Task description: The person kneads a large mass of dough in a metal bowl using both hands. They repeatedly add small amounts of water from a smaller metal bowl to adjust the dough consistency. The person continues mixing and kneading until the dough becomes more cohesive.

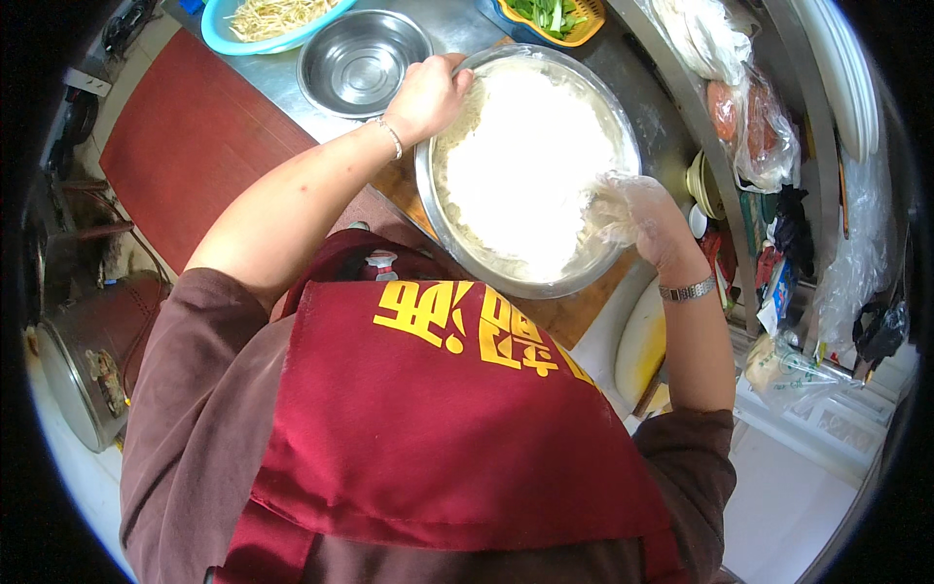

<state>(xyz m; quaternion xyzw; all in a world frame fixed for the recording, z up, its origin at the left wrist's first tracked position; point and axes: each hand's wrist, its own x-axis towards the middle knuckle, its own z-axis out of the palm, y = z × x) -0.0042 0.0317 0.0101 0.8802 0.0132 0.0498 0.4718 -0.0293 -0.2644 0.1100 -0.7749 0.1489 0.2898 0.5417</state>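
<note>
A large stainless steel basin stands before me on a wooden surface. White food fills most of it; glare washes out the middle, and I cannot tell what food it is. My left hand is bare and grips the basin's upper left rim, with a bracelet at the wrist. At the right side of the basin, my right hand wears a clear plastic glove. Its fingertips reach over the rim to the white food, and whether they hold any is hidden by the crumpled glove.
Behind stand a smaller steel bowl, a turquoise basin of bean sprouts and a yellow basket of green leaves. A reddish-brown board lies left. Right, a metal shelf holds bags and stacked plates.
</note>
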